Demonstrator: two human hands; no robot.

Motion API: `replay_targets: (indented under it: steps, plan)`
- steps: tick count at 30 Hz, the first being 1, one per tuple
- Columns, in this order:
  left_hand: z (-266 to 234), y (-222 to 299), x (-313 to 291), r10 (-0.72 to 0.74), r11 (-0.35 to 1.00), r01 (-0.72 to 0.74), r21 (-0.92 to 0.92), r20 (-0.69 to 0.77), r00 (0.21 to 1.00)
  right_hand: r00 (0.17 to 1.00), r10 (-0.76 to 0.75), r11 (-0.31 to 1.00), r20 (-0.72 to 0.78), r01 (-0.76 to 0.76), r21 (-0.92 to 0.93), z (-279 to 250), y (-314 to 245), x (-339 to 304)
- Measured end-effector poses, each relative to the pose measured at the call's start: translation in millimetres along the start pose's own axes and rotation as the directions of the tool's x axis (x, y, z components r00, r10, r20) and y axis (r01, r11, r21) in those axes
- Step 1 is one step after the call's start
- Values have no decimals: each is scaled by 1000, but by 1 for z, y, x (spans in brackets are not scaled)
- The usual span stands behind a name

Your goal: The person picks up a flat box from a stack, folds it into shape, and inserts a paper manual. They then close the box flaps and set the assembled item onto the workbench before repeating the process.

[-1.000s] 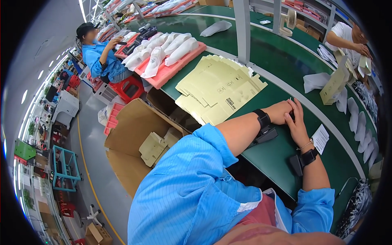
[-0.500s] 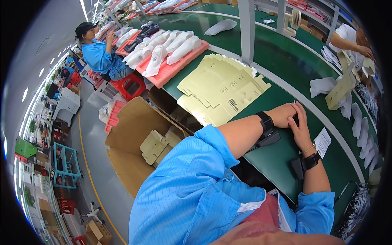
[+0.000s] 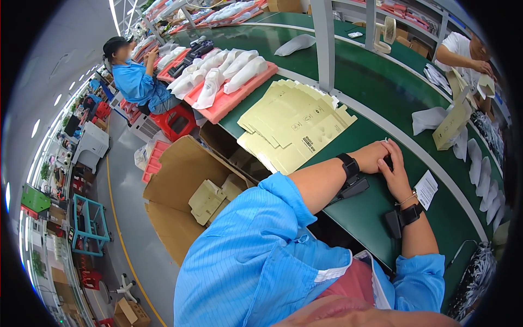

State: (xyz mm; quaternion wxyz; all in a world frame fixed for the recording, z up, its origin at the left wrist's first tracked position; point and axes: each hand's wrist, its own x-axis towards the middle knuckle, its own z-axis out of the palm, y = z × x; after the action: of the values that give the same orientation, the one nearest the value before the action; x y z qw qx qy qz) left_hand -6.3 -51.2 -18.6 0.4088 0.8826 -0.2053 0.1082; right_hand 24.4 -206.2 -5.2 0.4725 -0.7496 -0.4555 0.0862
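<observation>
My left hand (image 3: 370,156) and my right hand (image 3: 397,173) are clasped together above the green work surface (image 3: 370,218). The right fingers lie over the left hand's closed fingers, which are mostly hidden. A small dark patch shows between the hands; whether it is an object or shadow I cannot make out. Each wrist wears a black strap with a dark box on it. Beside my right wrist lies a printed white sheet (image 3: 426,190). Flat, pale yellow carton blanks (image 3: 297,122) are piled just beyond my left forearm.
An open cardboard box (image 3: 174,185) holding pale cartons stands left of the bench. White-wrapped items fill a pink tray (image 3: 234,101). A grey post (image 3: 326,49) rises beyond the carton pile. One co-worker (image 3: 133,82) sits at far left; another (image 3: 463,57) handles cartons at far right.
My hands stay clasped in nearly the same place, and the view has shifted slightly. The co-worker on the left has turned their head a little.
</observation>
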Motion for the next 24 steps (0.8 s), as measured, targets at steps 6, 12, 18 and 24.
replay_targets:
  steps: [6,12,18,24]
  plan:
    - [-1,0,1,8,1000,-7,21,-6,1000,1000,9,1000,-2,-9,-4,-1,-2,1]
    - [2,-2,2,-21,1000,21,20,-3,1000,1000,-16,1000,-4,16,-25,-2,2,1]
    - [-3,4,3,10,1000,-10,4,2,1000,1000,-26,998,-5,25,-50,-1,3,1]
    - [-5,3,3,1,1000,-2,31,23,1000,999,-45,997,-8,44,-58,-1,3,3]
